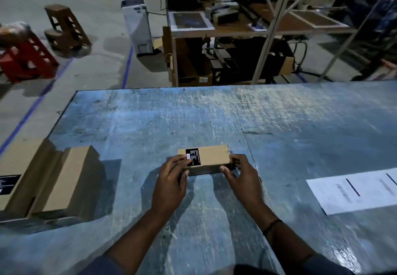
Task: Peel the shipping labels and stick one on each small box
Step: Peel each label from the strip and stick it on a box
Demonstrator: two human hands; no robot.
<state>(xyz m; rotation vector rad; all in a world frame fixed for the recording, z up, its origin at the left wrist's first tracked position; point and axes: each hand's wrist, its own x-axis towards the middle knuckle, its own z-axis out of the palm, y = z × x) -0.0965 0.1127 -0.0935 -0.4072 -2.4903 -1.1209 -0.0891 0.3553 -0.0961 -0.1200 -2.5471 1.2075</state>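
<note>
Head view: box (pixel 211 156) on worktop (pixel 193 120); fingers of left hand (pixel 169 180) grasp its left end (overlapping black label (pixel 194 157)); fingers of right hand (pixel 242 178) grasp right end.

Matt brown cardboard box (pixel 211 156); scuffed, worn blue table (pixel 214 120); white paper sheet (pixel 354 191).

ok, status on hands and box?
Left hand grips small box at its black label. Right hand grips other end. White sheet lies apart, right.
</note>
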